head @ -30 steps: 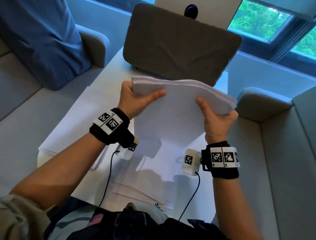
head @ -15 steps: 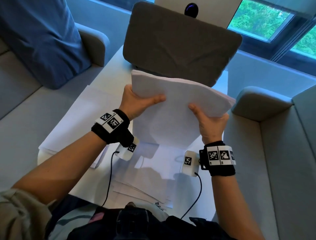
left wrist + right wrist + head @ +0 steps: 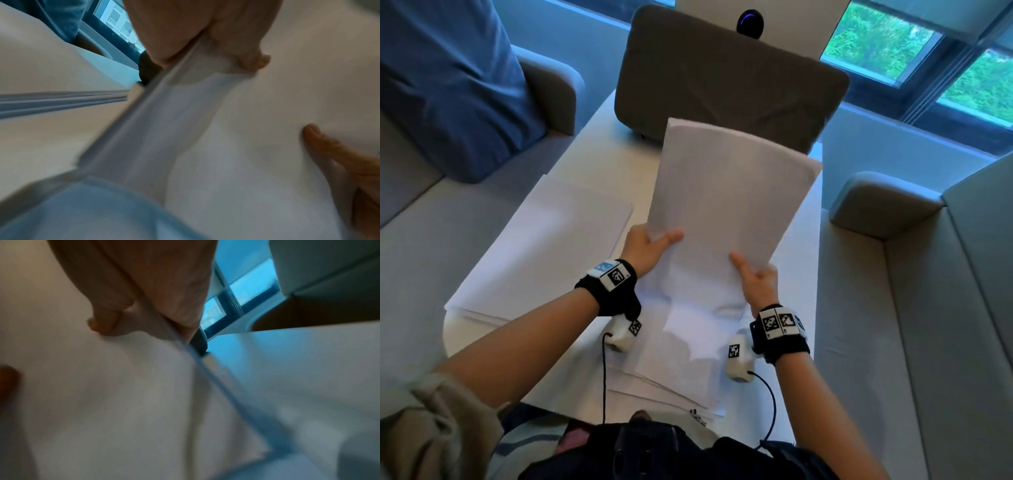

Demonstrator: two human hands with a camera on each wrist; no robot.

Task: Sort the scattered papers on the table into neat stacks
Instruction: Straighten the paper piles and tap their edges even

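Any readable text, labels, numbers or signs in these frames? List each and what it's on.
No readable words or numbers anywhere.
Wristbands: black-and-white square marker patterns, no letters.
Wrist camera housings: same kind of marker, no text.
Held bundle of papers: faces look blank.
Loose sheets at the near table edge: a small dark mark, too small to read.
Both wrist views: blurred, nothing legible.

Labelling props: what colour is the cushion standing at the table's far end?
Dark grey-brown cushion, clearest in the head view.
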